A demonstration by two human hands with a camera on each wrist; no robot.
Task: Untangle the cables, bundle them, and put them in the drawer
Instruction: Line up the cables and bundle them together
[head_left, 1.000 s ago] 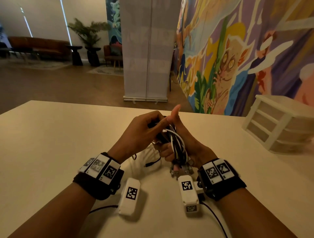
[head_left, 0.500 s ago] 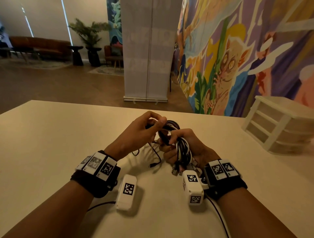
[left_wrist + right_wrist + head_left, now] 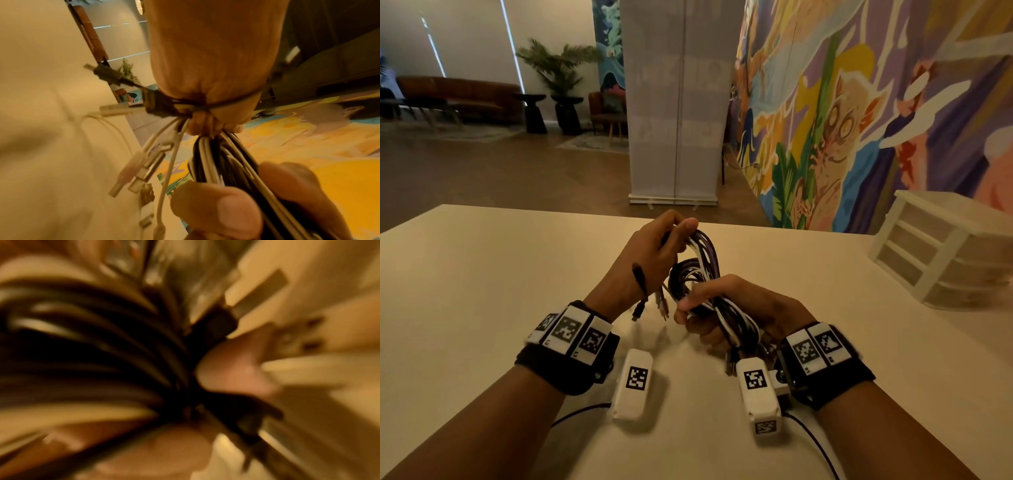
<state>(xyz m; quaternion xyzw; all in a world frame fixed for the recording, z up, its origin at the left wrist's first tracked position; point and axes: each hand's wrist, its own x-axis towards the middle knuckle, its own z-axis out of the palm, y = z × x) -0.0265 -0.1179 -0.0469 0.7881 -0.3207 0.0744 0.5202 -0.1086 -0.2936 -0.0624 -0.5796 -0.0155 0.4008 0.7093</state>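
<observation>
A bundle of black and white cables (image 3: 703, 274) is held over the middle of the table between both hands. My left hand (image 3: 661, 246) grips the far looped end (image 3: 222, 162), fingers and thumb curled round it. My right hand (image 3: 726, 308) grips the near part of the bundle, and the strands run back toward the wrist. Loose plug ends (image 3: 650, 301) dangle below the left hand; in the left wrist view several connectors (image 3: 139, 170) hang beside the bundle. The right wrist view is blurred, filled with dark cables (image 3: 92, 345). The white drawer unit (image 3: 941, 250) stands at the table's right edge, its drawers closed.
The beige table (image 3: 482, 291) spreads out to the left and in front. A white roll-up banner (image 3: 674, 102) stands beyond the far edge, with a painted mural wall (image 3: 859, 102) at right. Thin black leads (image 3: 582, 411) run from the wrist cameras across the near table.
The bundle has been stretched out: my left hand moved up and away with the looped end, my right hand drew back toward me gripping the other part. The loose cable ends lifted off the table.
</observation>
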